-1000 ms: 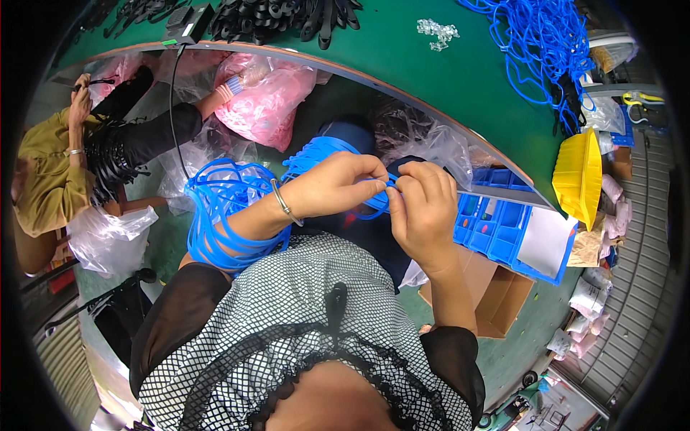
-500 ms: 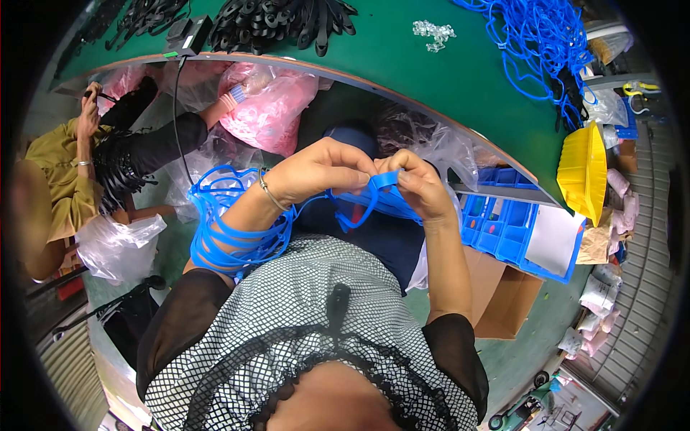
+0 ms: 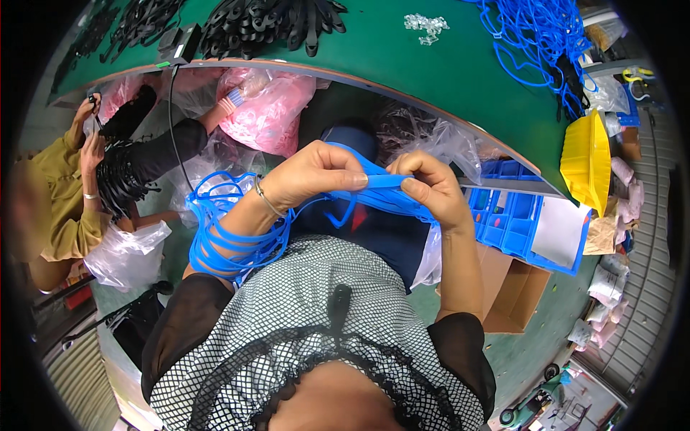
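A blue strap (image 3: 386,182) is stretched flat between my two hands, above my lap. My left hand (image 3: 313,176) pinches one end between thumb and fingers. The other end is pinched by my right hand (image 3: 433,188). Several loops of blue cord (image 3: 237,241) hang around my left forearm, below a bracelet. More blue straps (image 3: 392,205) lie across my lap behind and under my hands.
A green table (image 3: 402,79) curves ahead, bearing black straps (image 3: 266,25), small clear pieces (image 3: 425,27) and tangled blue cords (image 3: 539,43). Blue bins (image 3: 510,223), a yellow tray (image 3: 586,161) and a cardboard box (image 3: 514,294) stand at right. A co-worker (image 3: 68,194) sits at left, handling something black.
The strap was curled between my fingers and is now drawn out straight. My right hand has moved a little to the right. The co-worker's hands have come together.
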Demonstrator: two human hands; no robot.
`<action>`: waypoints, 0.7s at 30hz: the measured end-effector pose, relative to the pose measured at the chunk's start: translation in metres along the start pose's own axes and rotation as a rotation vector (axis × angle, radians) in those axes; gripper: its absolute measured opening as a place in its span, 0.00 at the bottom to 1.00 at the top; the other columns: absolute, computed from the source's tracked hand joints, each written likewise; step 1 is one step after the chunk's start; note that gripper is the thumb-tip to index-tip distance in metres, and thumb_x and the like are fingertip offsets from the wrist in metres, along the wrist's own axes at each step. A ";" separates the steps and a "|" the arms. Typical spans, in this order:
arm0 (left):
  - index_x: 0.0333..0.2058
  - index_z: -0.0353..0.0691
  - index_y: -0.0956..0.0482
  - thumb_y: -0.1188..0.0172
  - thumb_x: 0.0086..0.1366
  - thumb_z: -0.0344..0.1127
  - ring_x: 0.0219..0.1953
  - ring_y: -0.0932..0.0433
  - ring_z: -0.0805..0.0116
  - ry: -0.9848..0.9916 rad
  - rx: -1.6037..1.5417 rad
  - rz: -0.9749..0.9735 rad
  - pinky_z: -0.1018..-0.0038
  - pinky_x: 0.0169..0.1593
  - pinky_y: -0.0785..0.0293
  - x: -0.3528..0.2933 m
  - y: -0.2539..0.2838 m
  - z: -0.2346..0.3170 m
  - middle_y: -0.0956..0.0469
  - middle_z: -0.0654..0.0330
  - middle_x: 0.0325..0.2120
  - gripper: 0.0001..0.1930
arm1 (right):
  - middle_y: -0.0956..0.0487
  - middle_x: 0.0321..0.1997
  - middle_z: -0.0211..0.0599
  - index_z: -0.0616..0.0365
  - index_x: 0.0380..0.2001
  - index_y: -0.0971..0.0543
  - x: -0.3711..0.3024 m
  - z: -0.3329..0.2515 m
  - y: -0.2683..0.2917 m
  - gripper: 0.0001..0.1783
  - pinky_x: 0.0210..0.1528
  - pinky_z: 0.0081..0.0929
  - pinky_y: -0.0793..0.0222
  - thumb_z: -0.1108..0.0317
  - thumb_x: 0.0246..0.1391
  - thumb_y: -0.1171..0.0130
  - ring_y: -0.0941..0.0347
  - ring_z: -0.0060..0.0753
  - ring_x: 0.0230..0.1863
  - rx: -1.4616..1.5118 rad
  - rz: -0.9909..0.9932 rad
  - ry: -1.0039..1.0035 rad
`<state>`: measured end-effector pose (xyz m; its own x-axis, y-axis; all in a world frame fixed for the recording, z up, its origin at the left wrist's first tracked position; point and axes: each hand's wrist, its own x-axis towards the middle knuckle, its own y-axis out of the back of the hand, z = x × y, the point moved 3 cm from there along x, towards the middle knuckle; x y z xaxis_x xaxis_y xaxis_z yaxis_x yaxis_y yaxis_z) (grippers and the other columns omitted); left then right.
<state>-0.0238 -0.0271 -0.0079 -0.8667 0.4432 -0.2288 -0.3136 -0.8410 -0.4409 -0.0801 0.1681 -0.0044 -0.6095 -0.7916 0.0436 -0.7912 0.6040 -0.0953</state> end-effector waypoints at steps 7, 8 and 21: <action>0.27 0.32 0.20 0.38 0.55 0.30 0.28 0.30 0.79 0.051 0.088 -0.009 0.83 0.33 0.35 -0.001 -0.002 0.002 0.25 0.64 0.24 0.06 | 0.32 0.33 0.26 0.62 0.38 0.29 0.000 -0.033 0.007 0.10 0.37 0.16 0.42 0.69 0.54 0.49 0.39 0.16 0.33 -0.008 0.022 -0.092; 0.27 0.32 0.20 0.38 0.55 0.30 0.28 0.30 0.79 0.056 0.091 -0.017 0.83 0.33 0.35 -0.001 -0.002 0.002 0.25 0.64 0.24 0.06 | 0.32 0.33 0.27 0.62 0.39 0.30 0.000 -0.034 0.008 0.10 0.37 0.17 0.41 0.72 0.53 0.51 0.39 0.16 0.33 -0.041 0.004 -0.078; 0.22 0.33 0.21 0.36 0.52 0.30 0.26 0.32 0.79 0.031 0.113 0.021 0.81 0.30 0.38 -0.001 -0.004 -0.003 0.29 0.65 0.21 0.06 | 0.30 0.37 0.31 0.64 0.40 0.30 -0.001 -0.042 0.009 0.10 0.43 0.18 0.39 0.73 0.54 0.52 0.34 0.19 0.39 -0.192 -0.048 -0.139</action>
<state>-0.0208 -0.0237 -0.0083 -0.8618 0.4331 -0.2642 -0.3390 -0.8791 -0.3351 -0.0886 0.1781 0.0361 -0.5685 -0.8172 -0.0946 -0.8223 0.5610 0.0952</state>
